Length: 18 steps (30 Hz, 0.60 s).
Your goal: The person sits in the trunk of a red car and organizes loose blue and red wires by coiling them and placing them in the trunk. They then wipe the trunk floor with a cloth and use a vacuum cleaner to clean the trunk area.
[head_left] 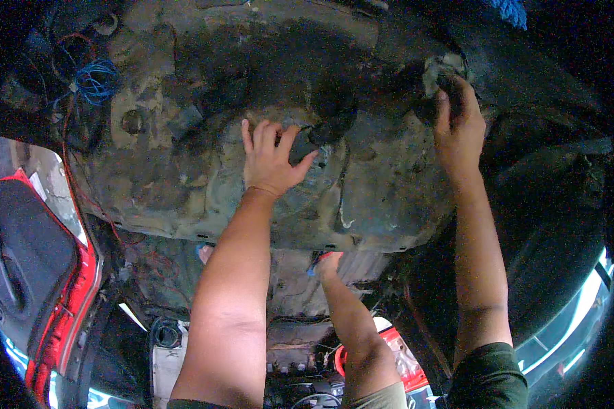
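My left hand [276, 157] lies on the bare, stained metal floor panel [382, 194] with its fingers spread. Between its thumb and forefinger is a dark, blocky piece [300, 146], and a black tube-like shape [335, 124] runs up and right from it. Whether the fingers grip that piece is unclear. Farther right and higher up, my right hand [461, 129] is closed on a crumpled grey cloth [435, 71] against the panel. Part of the cloth is hidden behind the fingers.
A coiled blue wire bundle [97, 82] and loose red wires [65, 136] lie at the left. A red-edged door [31, 262] stands at the left edge. Below the panel a bare leg [348, 307] shows between my forearms. A steering wheel [317, 401] is at the bottom.
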{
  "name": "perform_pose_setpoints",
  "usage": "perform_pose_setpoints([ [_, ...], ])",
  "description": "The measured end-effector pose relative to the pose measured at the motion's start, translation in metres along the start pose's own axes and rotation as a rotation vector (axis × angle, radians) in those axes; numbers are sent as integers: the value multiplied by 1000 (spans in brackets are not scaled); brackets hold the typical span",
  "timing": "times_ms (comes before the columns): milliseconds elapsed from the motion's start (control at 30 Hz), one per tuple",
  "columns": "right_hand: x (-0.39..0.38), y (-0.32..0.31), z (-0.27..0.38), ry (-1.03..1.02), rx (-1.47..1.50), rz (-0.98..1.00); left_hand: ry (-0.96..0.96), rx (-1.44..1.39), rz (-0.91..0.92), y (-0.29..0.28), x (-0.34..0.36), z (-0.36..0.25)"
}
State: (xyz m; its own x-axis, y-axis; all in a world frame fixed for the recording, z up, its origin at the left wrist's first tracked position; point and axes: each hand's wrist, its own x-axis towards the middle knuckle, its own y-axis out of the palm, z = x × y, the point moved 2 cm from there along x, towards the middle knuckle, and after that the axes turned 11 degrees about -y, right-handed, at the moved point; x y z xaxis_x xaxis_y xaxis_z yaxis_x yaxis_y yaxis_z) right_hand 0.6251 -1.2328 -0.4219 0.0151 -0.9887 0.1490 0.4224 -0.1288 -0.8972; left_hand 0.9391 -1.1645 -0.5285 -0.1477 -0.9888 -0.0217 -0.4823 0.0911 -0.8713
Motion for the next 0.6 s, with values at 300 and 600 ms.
perform_pose_setpoints([
  [300,-41,73,-3,-196,-463,686,4,-22,22,-2,8,0],
  [600,-84,4,69,608,328,23,33,-58,43,-49,34,43],
])
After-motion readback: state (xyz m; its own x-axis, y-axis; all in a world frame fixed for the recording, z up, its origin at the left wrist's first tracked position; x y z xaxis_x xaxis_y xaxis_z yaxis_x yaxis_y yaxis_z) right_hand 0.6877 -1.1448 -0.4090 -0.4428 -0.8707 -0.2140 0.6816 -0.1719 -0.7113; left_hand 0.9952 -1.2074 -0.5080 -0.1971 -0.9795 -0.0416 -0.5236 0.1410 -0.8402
